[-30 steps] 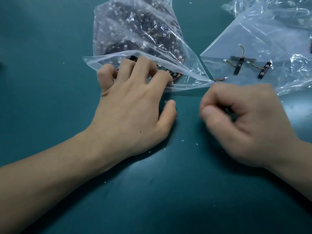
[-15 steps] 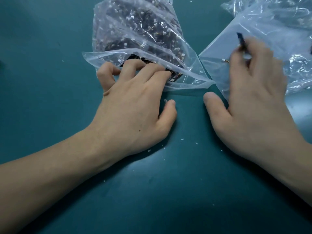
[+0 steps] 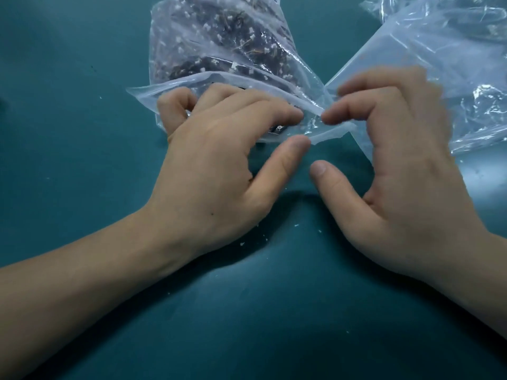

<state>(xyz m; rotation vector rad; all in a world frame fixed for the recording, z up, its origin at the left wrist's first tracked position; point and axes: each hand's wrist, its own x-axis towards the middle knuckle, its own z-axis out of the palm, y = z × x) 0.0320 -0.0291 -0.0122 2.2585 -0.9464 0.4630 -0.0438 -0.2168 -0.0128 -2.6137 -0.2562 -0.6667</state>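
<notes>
A clear plastic bag full of small dark wired parts lies at the top centre with its mouth toward me. My left hand has its fingers curled inside that mouth, over the lower lip. Its thumb tip touches the lip's edge from outside. A second clear bag, nearly flat, lies at the top right. My right hand, blurred, hovers over the second bag's near corner. Its bent forefinger tip is at the right corner of the first bag's mouth, the thumb spread apart. I see nothing held in it.
Both bags lie on a dark teal mat. Tiny white plastic crumbs are scattered on it between my wrists. A third crumpled clear bag shows at the top right edge.
My right hand carried a small dark part up over the right bag, then came back left and down to the first bag's mouth, empty. My left thumb lifted from the mat to the bag's lip.
</notes>
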